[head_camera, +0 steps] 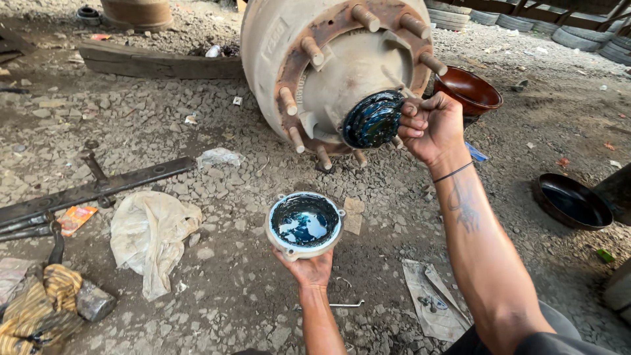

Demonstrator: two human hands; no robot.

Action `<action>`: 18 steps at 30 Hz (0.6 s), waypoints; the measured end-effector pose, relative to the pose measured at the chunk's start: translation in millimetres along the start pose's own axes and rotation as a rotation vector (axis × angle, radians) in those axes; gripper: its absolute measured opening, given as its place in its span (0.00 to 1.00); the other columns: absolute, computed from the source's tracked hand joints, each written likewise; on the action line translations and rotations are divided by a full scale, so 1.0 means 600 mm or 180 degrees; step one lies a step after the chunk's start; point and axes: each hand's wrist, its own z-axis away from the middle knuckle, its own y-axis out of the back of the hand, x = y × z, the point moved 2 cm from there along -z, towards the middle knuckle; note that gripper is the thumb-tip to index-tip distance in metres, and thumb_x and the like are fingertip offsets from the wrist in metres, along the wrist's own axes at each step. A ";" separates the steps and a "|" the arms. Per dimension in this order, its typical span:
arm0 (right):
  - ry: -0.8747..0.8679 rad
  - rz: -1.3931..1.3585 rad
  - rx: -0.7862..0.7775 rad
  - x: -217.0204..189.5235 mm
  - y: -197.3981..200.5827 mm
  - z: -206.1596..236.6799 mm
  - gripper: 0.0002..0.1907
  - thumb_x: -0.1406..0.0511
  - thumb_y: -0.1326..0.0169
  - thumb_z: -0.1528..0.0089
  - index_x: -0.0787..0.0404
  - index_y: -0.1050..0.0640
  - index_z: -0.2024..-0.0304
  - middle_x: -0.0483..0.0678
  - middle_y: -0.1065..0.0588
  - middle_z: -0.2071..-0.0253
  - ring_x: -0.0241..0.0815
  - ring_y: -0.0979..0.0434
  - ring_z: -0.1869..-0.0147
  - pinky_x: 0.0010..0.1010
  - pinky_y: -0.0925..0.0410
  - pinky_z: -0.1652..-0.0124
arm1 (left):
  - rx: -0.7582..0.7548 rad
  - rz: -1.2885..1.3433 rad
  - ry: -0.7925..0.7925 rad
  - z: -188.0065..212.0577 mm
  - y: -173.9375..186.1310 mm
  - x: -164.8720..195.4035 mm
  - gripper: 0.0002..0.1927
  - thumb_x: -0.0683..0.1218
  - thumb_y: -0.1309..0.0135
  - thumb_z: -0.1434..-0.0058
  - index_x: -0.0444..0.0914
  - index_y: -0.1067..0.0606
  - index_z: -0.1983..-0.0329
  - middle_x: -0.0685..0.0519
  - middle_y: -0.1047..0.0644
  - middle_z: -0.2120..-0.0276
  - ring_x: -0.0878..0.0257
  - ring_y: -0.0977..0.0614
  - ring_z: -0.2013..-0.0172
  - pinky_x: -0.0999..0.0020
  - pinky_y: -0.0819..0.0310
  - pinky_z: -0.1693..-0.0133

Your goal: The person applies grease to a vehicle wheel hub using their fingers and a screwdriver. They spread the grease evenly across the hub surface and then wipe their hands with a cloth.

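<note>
Two hands work over gravel. Nearest, the left hand point(310, 268) cups a round hub cap point(304, 224) from beneath, fingers closed under it; blue grease pools inside. Farther, the right hand point(430, 126) curls shut, fingertips touching the greased hub end point(373, 119) of the wheel drum point(309, 46). An orange wrapper point(77, 218) lies far left.

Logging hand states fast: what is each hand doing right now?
Left hand: holding the grease-filled hub cap from below.
Right hand: fingers curled at the greasy hub centre; contents unclear.
</note>
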 end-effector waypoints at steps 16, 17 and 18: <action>-0.0031 0.2015 -0.0079 0.022 -0.056 -0.012 0.05 0.65 0.62 0.36 0.53 0.38 0.69 0.55 0.27 0.77 0.38 0.35 0.82 0.29 0.41 0.81 | 0.0153 -0.0039 0.0038 -0.010 0.014 -0.011 0.46 0.80 0.56 0.49 0.53 0.33 0.32 0.50 0.30 0.36 0.50 0.27 0.38 0.40 0.24 0.45; -0.0011 0.2136 -0.0085 0.027 -0.063 -0.013 0.06 0.65 0.62 0.35 0.54 0.39 0.69 0.55 0.27 0.77 0.38 0.34 0.83 0.29 0.40 0.82 | 0.0156 -0.0006 0.0054 -0.012 0.017 -0.012 0.46 0.80 0.57 0.49 0.53 0.33 0.32 0.51 0.30 0.36 0.50 0.27 0.38 0.39 0.24 0.45; -0.0021 0.2271 -0.0002 0.032 -0.070 -0.013 0.06 0.65 0.62 0.35 0.56 0.38 0.68 0.56 0.27 0.78 0.40 0.33 0.84 0.30 0.40 0.83 | 0.0160 0.0026 0.0071 -0.012 0.018 -0.012 0.46 0.80 0.57 0.48 0.53 0.33 0.32 0.51 0.31 0.35 0.50 0.27 0.38 0.39 0.24 0.45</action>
